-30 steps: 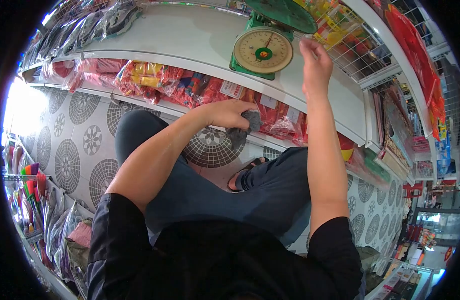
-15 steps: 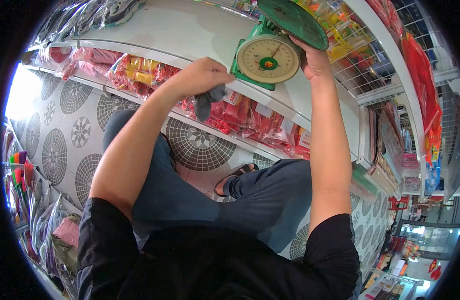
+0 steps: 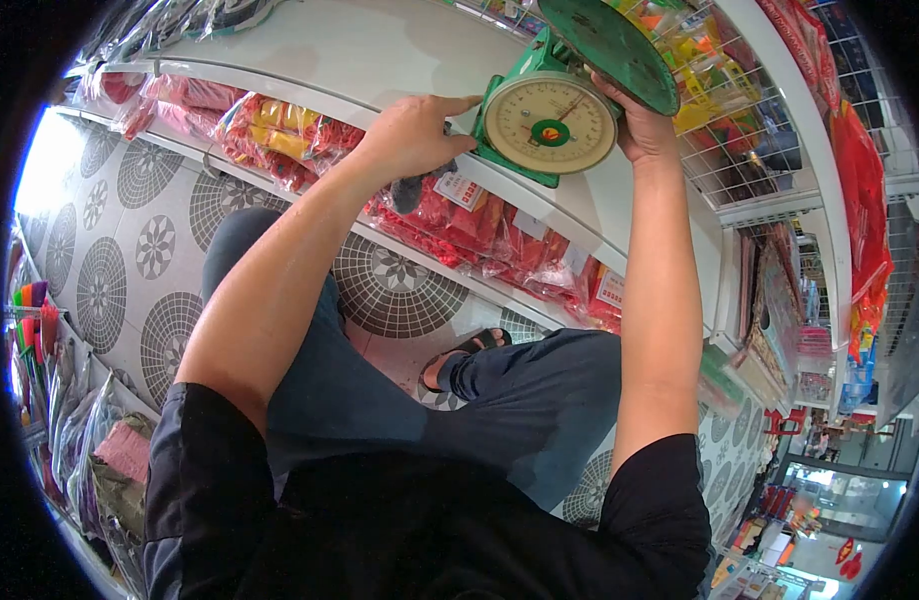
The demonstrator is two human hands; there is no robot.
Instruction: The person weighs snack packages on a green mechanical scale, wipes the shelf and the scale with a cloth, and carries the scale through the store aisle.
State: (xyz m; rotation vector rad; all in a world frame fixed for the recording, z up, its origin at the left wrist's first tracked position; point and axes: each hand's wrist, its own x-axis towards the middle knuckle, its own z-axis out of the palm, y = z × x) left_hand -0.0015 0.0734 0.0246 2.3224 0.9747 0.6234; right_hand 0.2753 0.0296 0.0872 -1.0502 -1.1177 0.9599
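A green dial scale with a round pale face sits on the white shelf, its green pan tilted above. My right hand grips the scale's right side just beneath the pan; some fingertips are hidden behind it. My left hand is at the scale's left edge, index finger and thumb stretched toward the green body. A dark grey cloth hangs below that palm, held by the curled lower fingers, which are mostly hidden.
The white shelf runs along in front of me. Below it lie red packaged goods. A wire rack with colourful packets stands right. Bagged items are at the left, above the patterned floor.
My left hand has opened its index finger and thumb toward the scale's left side. The scale and my right hand appear slightly further right in view.
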